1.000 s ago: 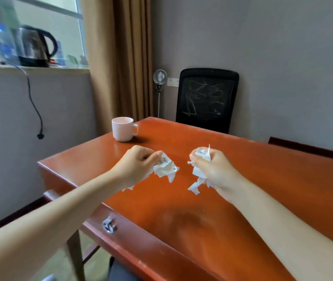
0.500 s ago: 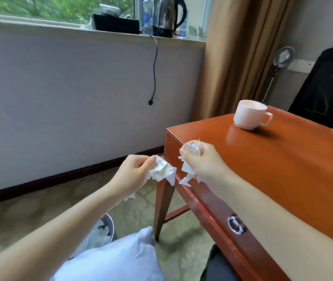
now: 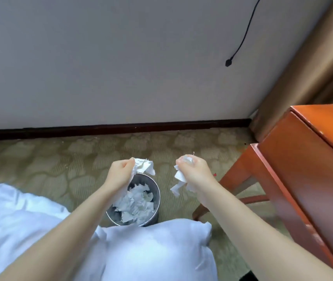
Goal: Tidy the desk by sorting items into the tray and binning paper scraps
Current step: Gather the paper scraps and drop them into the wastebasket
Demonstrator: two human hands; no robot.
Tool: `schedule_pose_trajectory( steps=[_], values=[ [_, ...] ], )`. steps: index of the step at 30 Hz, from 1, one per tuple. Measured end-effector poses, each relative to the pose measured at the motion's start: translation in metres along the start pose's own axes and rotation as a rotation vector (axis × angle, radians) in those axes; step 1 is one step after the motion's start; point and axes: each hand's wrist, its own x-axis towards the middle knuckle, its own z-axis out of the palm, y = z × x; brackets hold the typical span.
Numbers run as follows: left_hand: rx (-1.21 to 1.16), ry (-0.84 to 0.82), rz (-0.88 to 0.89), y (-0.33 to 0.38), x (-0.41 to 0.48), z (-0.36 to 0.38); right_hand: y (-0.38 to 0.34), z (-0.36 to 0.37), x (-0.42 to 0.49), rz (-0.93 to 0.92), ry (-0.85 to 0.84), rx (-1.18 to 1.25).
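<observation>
My left hand [image 3: 120, 173] grips a crumpled white paper scrap [image 3: 145, 166] directly above the round metal bin [image 3: 157, 191] on the carpet. Torn white paper [image 3: 136, 203] fills much of the bin. My right hand [image 3: 195, 172] holds another bunch of white paper scraps [image 3: 178, 180] a little to the right of the bin, over the carpet, with strips hanging down below the fist. No tray is in view.
The orange-brown wooden desk [image 3: 311, 159] stands at the right, its leg [image 3: 240, 173] close to my right hand. A white pillow or cloth [image 3: 155, 250] lies in front of the bin. A black cord [image 3: 242, 37] hangs on the grey wall, beside a brown curtain [image 3: 311, 63].
My view has swung from the desk top left and down to the floor. Both hands have carried their paper scraps off the desk to above and beside the bin.
</observation>
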Motion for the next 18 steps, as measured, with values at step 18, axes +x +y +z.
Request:
schedule_pose_trajectory(
  steps=[18],
  values=[
    [-0.102, 0.141, -0.518, -0.164, 0.112, 0.042, 0.154, 0.149, 0.158, 0.552, 0.008, 0.307]
  ],
)
